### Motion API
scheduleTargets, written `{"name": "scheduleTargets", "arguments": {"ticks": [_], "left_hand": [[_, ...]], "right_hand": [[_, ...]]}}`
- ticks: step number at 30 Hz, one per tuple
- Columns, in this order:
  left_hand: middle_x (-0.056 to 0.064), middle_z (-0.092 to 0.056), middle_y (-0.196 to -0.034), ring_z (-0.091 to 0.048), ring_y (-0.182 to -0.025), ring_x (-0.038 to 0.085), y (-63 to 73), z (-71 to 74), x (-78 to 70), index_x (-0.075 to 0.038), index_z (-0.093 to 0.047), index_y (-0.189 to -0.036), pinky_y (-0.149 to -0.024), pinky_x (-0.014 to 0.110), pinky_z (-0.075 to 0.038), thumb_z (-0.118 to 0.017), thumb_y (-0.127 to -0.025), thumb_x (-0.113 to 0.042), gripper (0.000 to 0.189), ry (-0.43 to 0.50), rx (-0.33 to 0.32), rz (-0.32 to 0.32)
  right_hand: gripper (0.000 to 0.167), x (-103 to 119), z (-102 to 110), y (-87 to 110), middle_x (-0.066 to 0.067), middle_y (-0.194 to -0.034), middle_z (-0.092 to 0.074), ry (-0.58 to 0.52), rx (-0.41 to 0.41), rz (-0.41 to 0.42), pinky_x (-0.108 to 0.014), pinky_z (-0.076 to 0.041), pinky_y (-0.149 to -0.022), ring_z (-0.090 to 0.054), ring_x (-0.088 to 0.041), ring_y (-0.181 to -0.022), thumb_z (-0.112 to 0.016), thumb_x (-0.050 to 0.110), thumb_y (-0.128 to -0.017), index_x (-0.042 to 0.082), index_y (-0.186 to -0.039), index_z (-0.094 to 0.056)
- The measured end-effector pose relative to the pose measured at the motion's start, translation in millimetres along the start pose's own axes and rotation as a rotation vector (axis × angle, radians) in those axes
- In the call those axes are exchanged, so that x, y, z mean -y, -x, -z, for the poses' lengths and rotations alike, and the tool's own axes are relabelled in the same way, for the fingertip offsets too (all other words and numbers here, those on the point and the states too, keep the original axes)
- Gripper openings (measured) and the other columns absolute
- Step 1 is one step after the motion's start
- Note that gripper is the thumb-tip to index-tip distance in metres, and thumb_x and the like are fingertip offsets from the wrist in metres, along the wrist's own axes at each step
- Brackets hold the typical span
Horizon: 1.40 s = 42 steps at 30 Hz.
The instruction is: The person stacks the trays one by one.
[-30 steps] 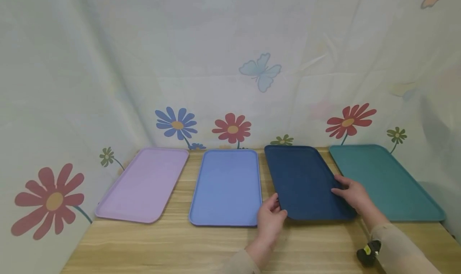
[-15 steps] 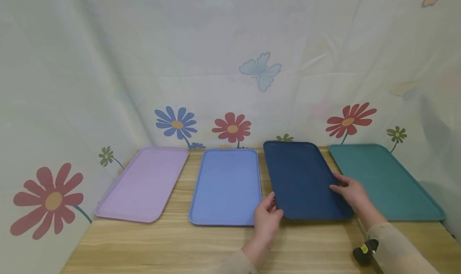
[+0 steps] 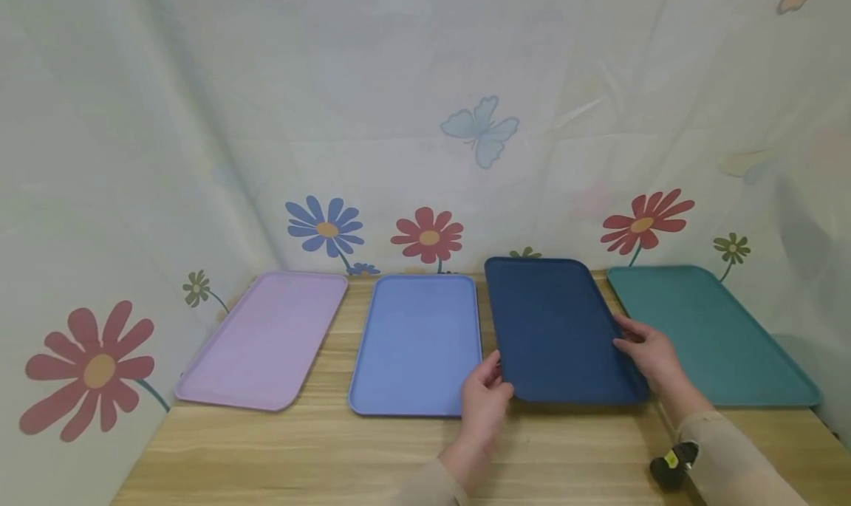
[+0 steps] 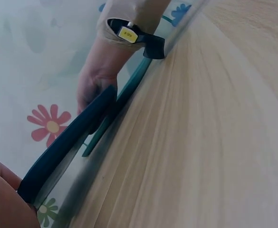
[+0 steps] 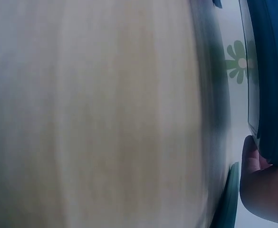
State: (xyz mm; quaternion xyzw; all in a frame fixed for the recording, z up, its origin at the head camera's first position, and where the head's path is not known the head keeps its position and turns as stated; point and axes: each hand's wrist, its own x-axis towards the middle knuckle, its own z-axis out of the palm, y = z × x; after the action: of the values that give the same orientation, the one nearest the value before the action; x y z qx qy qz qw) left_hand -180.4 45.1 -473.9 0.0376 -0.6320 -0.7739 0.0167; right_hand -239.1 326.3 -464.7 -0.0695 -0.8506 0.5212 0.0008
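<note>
Between both hands is a dark blue tray (image 3: pixel 561 329), which both wrist views show raised off the wooden table (image 4: pixel 186 142). My left hand (image 3: pixel 484 402) grips its left side close to the near corner, and my right hand (image 3: pixel 651 354) grips the right side. In the right wrist view, fingers (image 5: pixel 251 154) curl under the tray's edge (image 5: pixel 272 95). To its left lies a light blue tray (image 3: pixel 419 343), just beside the left hand. A teal tray (image 3: pixel 718 336) lies to its right, partly behind the right forearm.
A lilac tray (image 3: pixel 269 340) lies flat at the far left of the table. Behind stands a pale curtain (image 3: pixel 399 122) printed with flowers and a butterfly. A black wrist strap piece (image 3: pixel 671 465) hangs by the right sleeve.
The dark blue tray has risen a little and shifted slightly left, its far edge now higher against the curtain. Both hands move with it, the left one further left. The other trays stay put.
</note>
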Motion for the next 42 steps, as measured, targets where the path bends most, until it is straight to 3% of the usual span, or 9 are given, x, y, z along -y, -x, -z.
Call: {"name": "scheduleTargets", "arguments": {"ticks": [5, 10, 13, 18, 21, 25, 29, 34, 42], "left_hand": [[0.019, -0.064, -0.121, -0.059, -0.111, 0.029, -1.6, 3.0, -3.5, 0.008, -0.054, -0.136, -0.080, 0.028, -0.051, -0.054, -0.074, 0.018, 0.063, -0.015, -0.004, 0.019], [0.017, -0.066, -0.116, -0.059, -0.105, 0.026, -4.5, 6.3, -5.0, 0.007, -0.055, -0.136, -0.076, 0.028, -0.050, -0.054, -0.074, 0.017, 0.063, -0.025, -0.018, 0.021], [0.015, -0.066, -0.114, -0.058, -0.103, 0.024, -6.9, 9.5, -5.0, 0.006, -0.055, -0.136, -0.073, 0.028, -0.050, -0.054, -0.075, 0.016, 0.062, -0.036, -0.016, 0.029], [0.015, -0.064, -0.116, -0.055, -0.106, 0.025, -10.6, 16.0, -6.5, 0.005, -0.053, -0.139, -0.073, 0.027, -0.048, -0.054, -0.075, 0.015, 0.064, -0.038, 0.003, 0.061], [0.015, -0.063, -0.120, -0.053, -0.110, 0.026, -13.7, 20.4, -7.0, 0.003, -0.054, -0.139, -0.075, 0.026, -0.049, -0.055, -0.075, 0.015, 0.065, -0.053, 0.001, 0.084], [0.016, -0.064, -0.120, -0.054, -0.110, 0.026, -17.5, 27.7, -7.0, 0.003, -0.054, -0.138, -0.076, 0.026, -0.050, -0.055, -0.074, 0.016, 0.065, -0.052, 0.007, 0.091], [0.019, -0.063, -0.123, -0.055, -0.110, 0.026, -19.4, 38.0, -7.1, 0.004, -0.052, -0.140, -0.077, 0.025, -0.050, -0.053, -0.074, 0.018, 0.067, -0.039, 0.038, 0.087], [0.019, -0.059, -0.130, -0.054, -0.113, 0.026, -22.3, 51.7, -8.2, 0.001, -0.050, -0.142, -0.076, 0.025, -0.049, -0.053, -0.075, 0.017, 0.070, -0.064, 0.069, 0.094], [0.022, -0.062, -0.124, -0.055, -0.110, 0.025, -26.5, 74.6, -12.2, 0.004, -0.050, -0.141, -0.075, 0.024, -0.048, -0.054, -0.072, 0.016, 0.070, -0.091, 0.079, 0.078]], "right_hand": [[0.056, 1.6, -2.3, 0.0, -0.033, -0.150, -0.032, -0.024, -0.012, -0.014, -0.048, -0.038, -0.104, -0.032, -0.045, -0.137, -0.054, 0.005, -0.100, -0.003, -0.151, -0.031], [0.056, 3.8, -4.3, 0.7, -0.033, -0.149, -0.035, -0.037, -0.014, -0.016, -0.025, -0.045, -0.090, -0.037, -0.042, -0.134, -0.055, 0.006, -0.100, -0.003, -0.151, -0.033], [0.056, 4.8, -5.3, 0.9, -0.033, -0.149, -0.035, -0.062, -0.007, -0.026, -0.017, -0.043, -0.082, -0.038, -0.040, -0.132, -0.055, 0.007, -0.100, -0.002, -0.151, -0.032], [0.058, 4.8, -6.7, 0.7, -0.032, -0.147, -0.037, -0.090, 0.011, -0.027, -0.015, -0.044, -0.079, -0.050, -0.018, -0.115, -0.056, 0.010, -0.101, -0.002, -0.152, -0.031], [0.059, 5.9, -8.0, 1.1, -0.031, -0.148, -0.035, -0.115, 0.027, -0.025, -0.013, -0.044, -0.079, -0.047, -0.005, -0.108, -0.056, 0.011, -0.101, -0.001, -0.153, -0.030], [0.059, 8.6, -12.4, 2.1, -0.031, -0.150, -0.034, -0.154, 0.039, -0.014, -0.013, -0.044, -0.080, -0.047, -0.001, -0.108, -0.056, 0.009, -0.101, -0.002, -0.152, -0.029], [0.057, 10.7, -18.3, 3.3, -0.032, -0.147, -0.038, -0.175, 0.036, 0.029, -0.012, -0.045, -0.081, -0.047, 0.010, -0.097, -0.056, 0.004, -0.100, -0.006, -0.150, -0.031], [0.057, 13.5, -25.1, 4.8, -0.033, -0.143, -0.043, -0.200, 0.029, 0.081, -0.012, -0.045, -0.081, -0.048, 0.012, -0.095, -0.059, 0.001, -0.098, -0.011, -0.148, -0.033], [0.057, 21.5, -39.1, 6.4, -0.033, -0.144, -0.041, -0.239, 0.055, 0.085, -0.013, -0.045, -0.083, -0.049, 0.009, -0.098, -0.059, 0.003, -0.098, -0.009, -0.148, -0.034]]}}
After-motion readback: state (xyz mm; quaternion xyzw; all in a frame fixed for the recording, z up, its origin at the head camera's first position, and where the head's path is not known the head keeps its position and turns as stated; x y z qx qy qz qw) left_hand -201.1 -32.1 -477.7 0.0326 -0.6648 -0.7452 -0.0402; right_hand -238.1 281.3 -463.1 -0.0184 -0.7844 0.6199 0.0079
